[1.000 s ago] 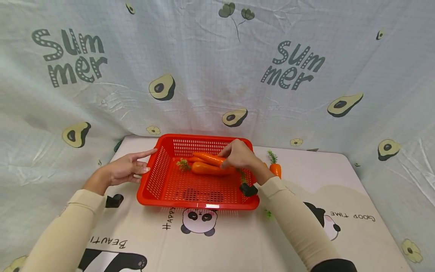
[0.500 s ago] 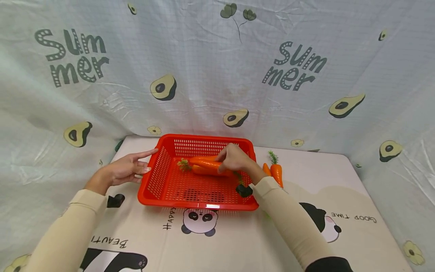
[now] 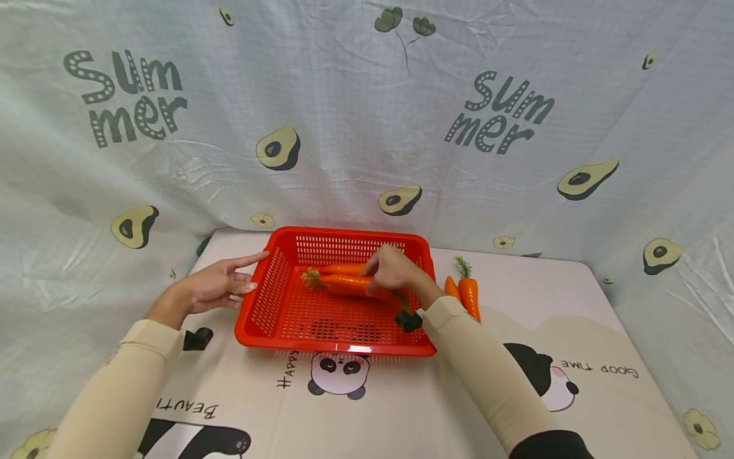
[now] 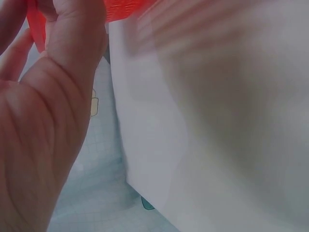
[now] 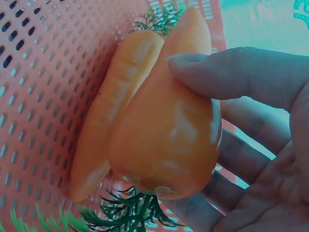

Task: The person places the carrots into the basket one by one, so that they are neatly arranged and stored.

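A red plastic basket (image 3: 335, 347) with slotted walls stands on the table. My left hand (image 3: 215, 287) holds its left rim, with the index finger stretched along the edge. Inside the basket, my right hand (image 3: 395, 271) grips an orange carrot (image 5: 166, 140) between thumb and fingers. Green leaves (image 5: 133, 210) spread from the carrot's thick end, and its tip points left in the head view. Right beside it lies another carrot (image 5: 113, 111) on the basket floor. Yellowish-green leaves (image 3: 312, 278) show at the left of the pile. My right hand hides part of the carrots.
Two more carrots (image 3: 468, 296) lie on the table, just right of the basket. A panda-printed cloth covers the table (image 3: 395, 414). Behind it hangs a pale curtain (image 3: 338, 95) with avocado prints. Dark wrist cameras sit below each hand.
My right hand has lowered the carrot toward the front of the others in the basket, shifting slightly left. More of the carrots outside shows now. My left hand stays on the basket rim.
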Demonstrator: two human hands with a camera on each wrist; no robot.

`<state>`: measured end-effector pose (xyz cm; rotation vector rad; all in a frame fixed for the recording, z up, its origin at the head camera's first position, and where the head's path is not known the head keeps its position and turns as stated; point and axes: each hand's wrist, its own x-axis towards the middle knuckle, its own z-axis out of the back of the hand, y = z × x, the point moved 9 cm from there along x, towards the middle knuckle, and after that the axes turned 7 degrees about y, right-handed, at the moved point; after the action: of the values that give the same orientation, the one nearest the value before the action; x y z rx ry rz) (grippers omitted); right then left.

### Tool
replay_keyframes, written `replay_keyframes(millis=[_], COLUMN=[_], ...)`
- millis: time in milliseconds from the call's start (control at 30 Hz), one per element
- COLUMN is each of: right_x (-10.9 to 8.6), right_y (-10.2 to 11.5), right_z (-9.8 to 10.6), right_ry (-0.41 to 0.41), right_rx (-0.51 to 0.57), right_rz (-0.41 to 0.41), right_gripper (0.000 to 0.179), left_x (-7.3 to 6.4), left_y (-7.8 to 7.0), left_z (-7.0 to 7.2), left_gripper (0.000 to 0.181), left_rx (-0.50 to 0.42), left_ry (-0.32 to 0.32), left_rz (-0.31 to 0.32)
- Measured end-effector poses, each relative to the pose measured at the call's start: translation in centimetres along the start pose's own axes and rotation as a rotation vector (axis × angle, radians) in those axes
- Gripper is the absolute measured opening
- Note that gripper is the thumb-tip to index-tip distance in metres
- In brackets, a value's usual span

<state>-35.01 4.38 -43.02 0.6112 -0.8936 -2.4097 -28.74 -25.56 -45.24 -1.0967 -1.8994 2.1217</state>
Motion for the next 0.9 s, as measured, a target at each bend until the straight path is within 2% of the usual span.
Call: replay_keyframes(millis=[300, 900], right_x=[1.0, 1.5], right_y=[-1.0, -1.5], right_z=[-0.8, -1.6], right_ry=[0.038, 0.091], right_rx=[-0.063, -0.065], right_rz=[-0.045, -0.084], right_gripper=[0.028, 0.030], left_x=[-0.1, -0.1], left_y=[0.0, 0.0], left_z=[0.0, 0.0], left_gripper=[0.087, 0.087], left_rx=[-0.002, -0.004], left_ry=[0.001, -0.013], left_rz=[0.000, 0.004])
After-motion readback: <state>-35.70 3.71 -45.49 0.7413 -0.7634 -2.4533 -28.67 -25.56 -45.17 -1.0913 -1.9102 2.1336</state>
